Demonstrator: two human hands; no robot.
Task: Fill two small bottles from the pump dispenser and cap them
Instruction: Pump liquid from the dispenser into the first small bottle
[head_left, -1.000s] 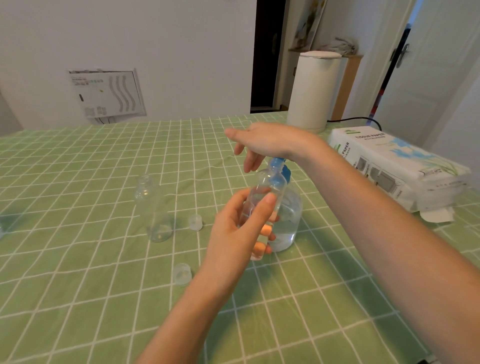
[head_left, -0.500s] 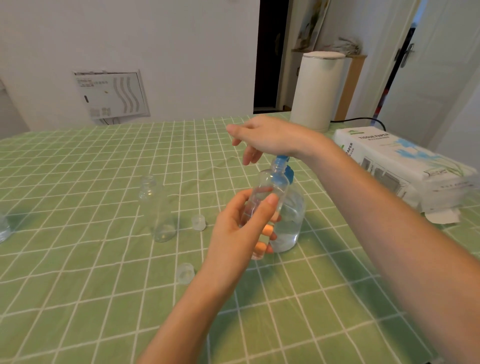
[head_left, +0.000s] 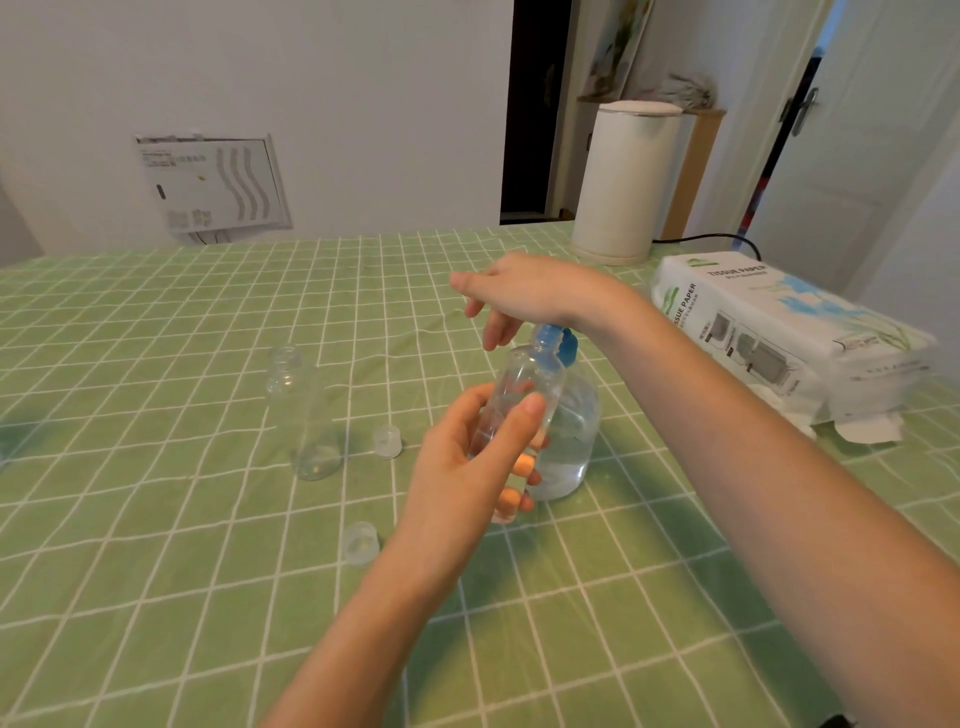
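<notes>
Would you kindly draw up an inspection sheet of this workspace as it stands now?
Surface: table under a green checked cloth, slightly creased.
Job's things: dispenser upright, part full; bottle held at its blue pump head; second bottle standing uncapped to the left; far cap and near cap loose on the cloth.
Clutter: tissue pack at the right.
Hands: left hand grips the bottle; right hand rests on the pump head, fingers loose.
Cables: black cable behind the tissue pack.
Surroundings: kettle, wall panel, door.
</notes>
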